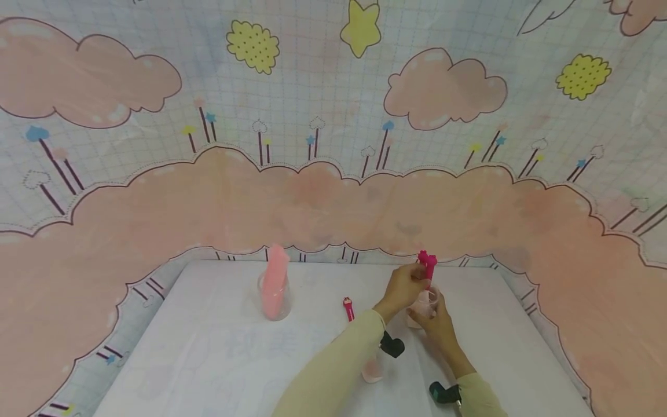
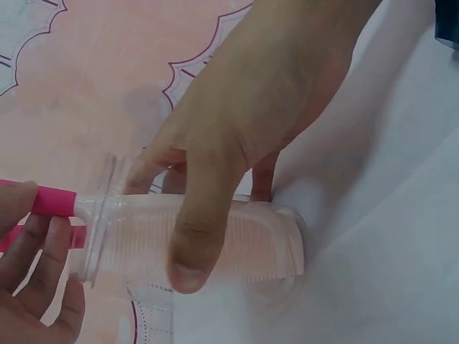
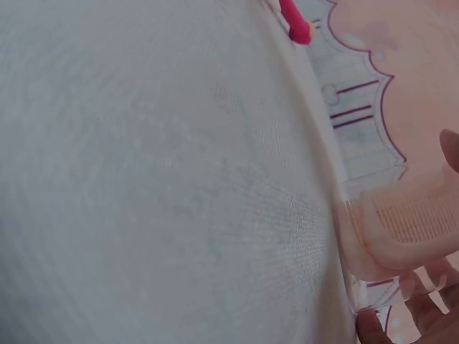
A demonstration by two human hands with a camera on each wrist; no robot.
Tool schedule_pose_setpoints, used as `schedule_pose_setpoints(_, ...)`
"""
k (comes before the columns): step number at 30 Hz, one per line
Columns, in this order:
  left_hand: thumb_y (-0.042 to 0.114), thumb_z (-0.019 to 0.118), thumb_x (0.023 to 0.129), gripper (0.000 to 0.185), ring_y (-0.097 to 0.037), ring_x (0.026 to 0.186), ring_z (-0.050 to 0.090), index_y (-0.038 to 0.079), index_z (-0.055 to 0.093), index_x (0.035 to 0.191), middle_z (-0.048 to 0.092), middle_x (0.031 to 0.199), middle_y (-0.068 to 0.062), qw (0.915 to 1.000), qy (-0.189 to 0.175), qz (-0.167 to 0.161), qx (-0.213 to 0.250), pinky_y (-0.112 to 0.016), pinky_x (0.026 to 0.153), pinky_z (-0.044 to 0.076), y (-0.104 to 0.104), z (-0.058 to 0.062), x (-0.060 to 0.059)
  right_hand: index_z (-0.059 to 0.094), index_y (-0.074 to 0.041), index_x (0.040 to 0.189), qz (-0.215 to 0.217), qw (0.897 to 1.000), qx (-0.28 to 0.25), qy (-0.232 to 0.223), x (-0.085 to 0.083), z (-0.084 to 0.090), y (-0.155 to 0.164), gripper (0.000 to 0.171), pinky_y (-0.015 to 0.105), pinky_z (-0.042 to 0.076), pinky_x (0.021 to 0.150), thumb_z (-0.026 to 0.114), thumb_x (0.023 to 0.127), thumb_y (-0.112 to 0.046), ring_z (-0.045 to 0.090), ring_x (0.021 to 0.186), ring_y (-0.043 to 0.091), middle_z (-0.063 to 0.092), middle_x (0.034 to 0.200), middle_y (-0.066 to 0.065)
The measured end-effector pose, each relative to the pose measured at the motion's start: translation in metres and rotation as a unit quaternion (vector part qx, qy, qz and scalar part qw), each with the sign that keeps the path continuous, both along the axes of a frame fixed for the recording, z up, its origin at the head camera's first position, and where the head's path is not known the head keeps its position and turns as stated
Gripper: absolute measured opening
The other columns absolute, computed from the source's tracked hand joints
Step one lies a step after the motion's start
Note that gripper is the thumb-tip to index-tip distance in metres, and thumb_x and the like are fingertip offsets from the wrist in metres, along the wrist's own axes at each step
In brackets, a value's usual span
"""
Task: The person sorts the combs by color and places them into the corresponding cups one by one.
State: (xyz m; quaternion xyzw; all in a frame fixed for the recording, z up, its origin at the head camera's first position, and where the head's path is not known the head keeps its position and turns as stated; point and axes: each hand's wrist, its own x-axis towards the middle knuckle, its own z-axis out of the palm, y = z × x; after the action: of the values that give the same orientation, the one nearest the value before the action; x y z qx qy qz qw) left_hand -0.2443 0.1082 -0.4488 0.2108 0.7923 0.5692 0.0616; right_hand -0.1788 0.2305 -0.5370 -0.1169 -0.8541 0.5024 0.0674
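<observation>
My left hand [image 1: 402, 288] pinches two hot-pink sticks [image 1: 428, 267] with flower-shaped ends, upright over the mouth of a clear cup [image 1: 426, 302]. In the left wrist view, the lower parts of the sticks [image 2: 56, 202] meet the cup's rim. My right hand [image 1: 443, 331] grips the cup around its side, thumb [image 2: 195, 247] across the front. Inside the cup stands a pale pink comb [image 2: 267, 247], its teeth seen through the wall. The right wrist view shows this comb [image 3: 387, 244] beside my fingertips [image 3: 369, 328].
Another clear cup [image 1: 282, 314] holding a flat coral-pink piece [image 1: 276, 278] stands at the table's left back. A hot-pink stick [image 1: 348, 310] with a figure on its end lies near my left forearm. That arm partly hides a pale pink thing [image 1: 372, 369]. The table [image 1: 208, 347] is white.
</observation>
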Motion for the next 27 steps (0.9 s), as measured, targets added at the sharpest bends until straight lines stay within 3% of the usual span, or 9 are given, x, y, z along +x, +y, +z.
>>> schedule_pose_setpoints(7, 0.014, 0.068, 0.092, 0.025, -0.012, 0.093, 0.070, 0.011, 0.071, 0.116, 0.074, 0.108, -0.004, 0.9997, 0.014, 0.021, -0.004, -0.021, 0.086, 0.056, 0.000, -0.006, -0.002, 0.016, -0.014, 0.154, -0.005, 1.000, 0.003, 0.009, -0.002, -0.001, -0.001, 0.091, 0.064, 0.039, 0.106, 0.073, 0.087, -0.035, 0.037, 0.137, 0.052, 0.033, 0.153, 0.026)
schedule_pose_setpoints(14, 0.012, 0.067, 0.092, 0.021, -0.012, 0.094, 0.067, 0.010, 0.072, 0.112, 0.074, 0.105, -0.004, 0.9994, 0.023, 0.023, 0.007, -0.020, 0.083, 0.056, -0.005, -0.012, -0.007, 0.016, -0.015, 0.154, -0.009, 1.000, -0.005, 0.009, -0.004, -0.002, -0.001, 0.091, 0.065, 0.035, 0.109, 0.074, 0.087, -0.037, 0.033, 0.141, 0.049, 0.033, 0.155, 0.023)
schedule_pose_setpoints(21, 0.017, 0.065, 0.094, 0.020, -0.011, 0.093, 0.068, 0.013, 0.070, 0.113, 0.073, 0.107, -0.002, 0.9998, 0.008, 0.020, 0.002, -0.022, 0.086, 0.056, -0.015, -0.010, -0.006, 0.017, -0.017, 0.153, -0.008, 1.000, -0.012, 0.003, -0.005, -0.003, 0.001, 0.090, 0.065, 0.030, 0.113, 0.074, 0.086, -0.036, 0.030, 0.143, 0.046, 0.033, 0.155, 0.021)
schedule_pose_setpoints(27, 0.016, 0.067, 0.092, 0.018, -0.011, 0.092, 0.068, 0.012, 0.070, 0.110, 0.073, 0.105, -0.004, 0.9989, 0.040, 0.021, 0.011, -0.019, 0.083, 0.055, -0.024, -0.005, -0.008, 0.017, -0.016, 0.154, -0.002, 1.000, -0.009, 0.012, -0.007, -0.002, 0.002, 0.091, 0.063, 0.031, 0.113, 0.074, 0.086, -0.037, 0.032, 0.143, 0.045, 0.033, 0.154, 0.022)
